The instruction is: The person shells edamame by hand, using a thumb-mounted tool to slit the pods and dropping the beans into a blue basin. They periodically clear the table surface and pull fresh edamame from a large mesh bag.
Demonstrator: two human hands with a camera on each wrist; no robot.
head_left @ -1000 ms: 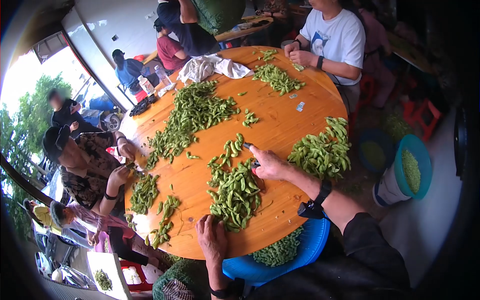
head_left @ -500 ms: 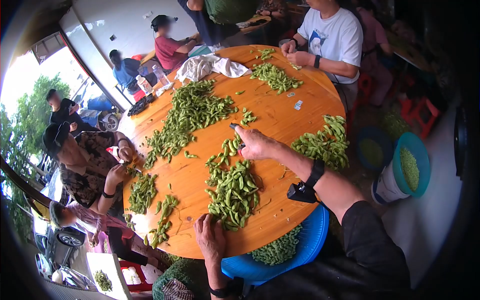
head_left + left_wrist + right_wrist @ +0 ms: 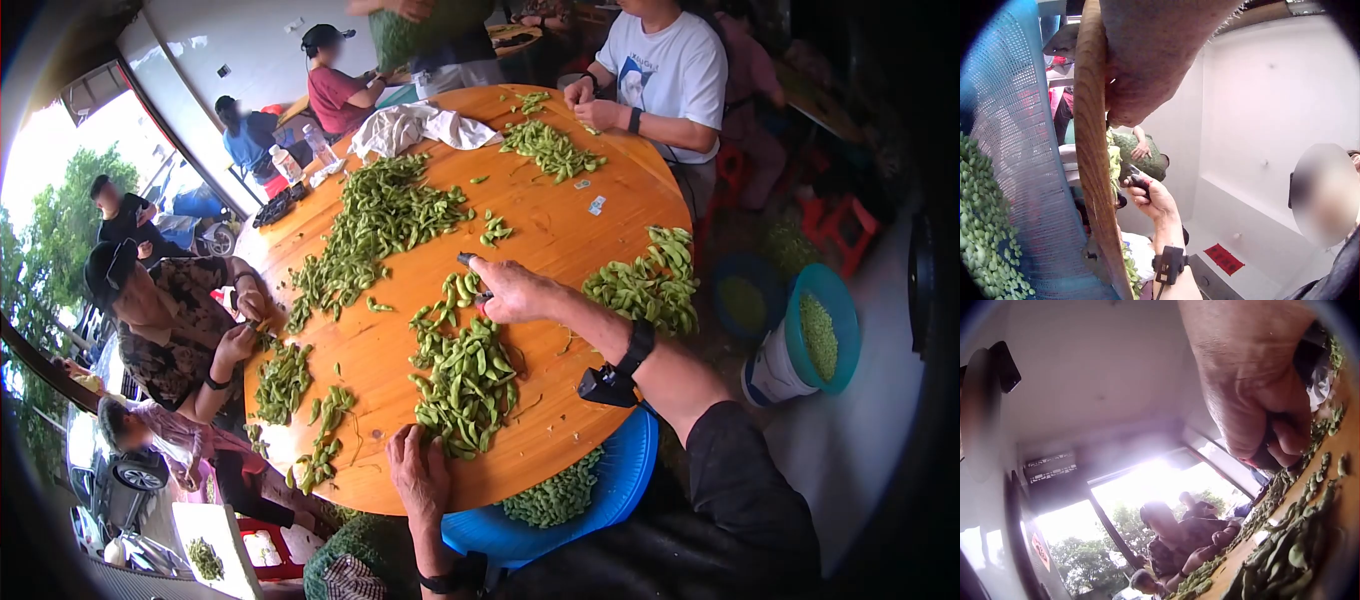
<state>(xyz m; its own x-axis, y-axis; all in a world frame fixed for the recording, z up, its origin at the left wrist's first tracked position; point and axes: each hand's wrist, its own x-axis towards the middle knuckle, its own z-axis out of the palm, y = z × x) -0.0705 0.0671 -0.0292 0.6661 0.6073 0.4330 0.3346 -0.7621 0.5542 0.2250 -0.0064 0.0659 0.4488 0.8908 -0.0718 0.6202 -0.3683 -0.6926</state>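
Observation:
My right hand (image 3: 515, 290) reaches over the near pile of green soybean pods (image 3: 465, 385), with its fingers bent around a small black-and-red tool (image 3: 1139, 181). A dark tip shows at the index finger in the head view; the tool's kind is mostly hidden by the fingers. Resting on the table's near edge, my left hand (image 3: 420, 475) has its fingers lying on the wood beside the lower end of that pile and holds nothing. A string of pods runs up from the pile under the right hand.
The round wooden table (image 3: 560, 380) also bears a large pod heap (image 3: 385, 215), a right-hand heap (image 3: 650, 285) and a white cloth (image 3: 420, 130). A blue basket (image 3: 635, 480) with shelled beans sits below the near edge. Several people work around; a teal basin (image 3: 850, 330) stands right.
My right hand has moved left and a little up, from the pile's right side to over its upper end, then stayed nearly still. My left hand keeps its place.

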